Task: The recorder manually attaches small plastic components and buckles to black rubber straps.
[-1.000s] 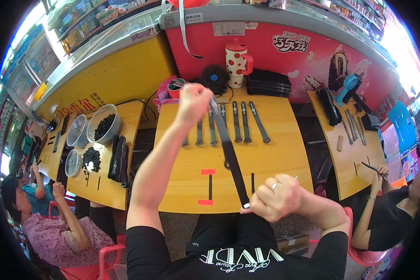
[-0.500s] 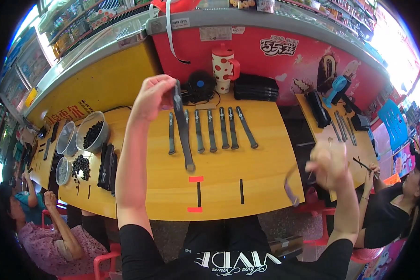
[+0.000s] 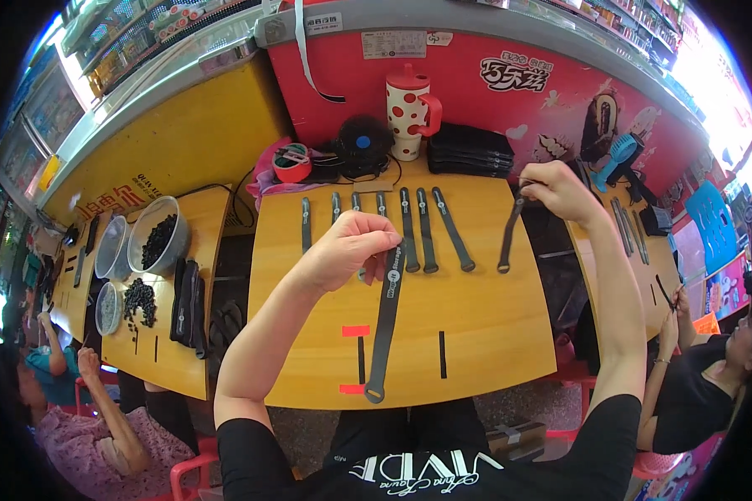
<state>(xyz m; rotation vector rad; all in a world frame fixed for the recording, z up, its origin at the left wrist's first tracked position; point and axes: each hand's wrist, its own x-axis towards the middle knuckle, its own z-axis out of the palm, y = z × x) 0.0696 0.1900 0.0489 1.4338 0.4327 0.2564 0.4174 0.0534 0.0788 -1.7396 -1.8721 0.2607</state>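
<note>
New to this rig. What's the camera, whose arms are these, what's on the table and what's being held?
There is no machine here. A person wears a wide fisheye camera on the head, looking down, so straight edges bend near the rim and the forearms coming in from the bottom are the person's own.

The left hand grips the top of a long dark strap, whose lower end reaches the near edge of the yellow table. The right hand pinches a second, shorter strap by its upper end at the table's right side.

More straps lie in a row farther back, behind them a spotted cup and a small black fan. Other people sit at the side tables.
</note>
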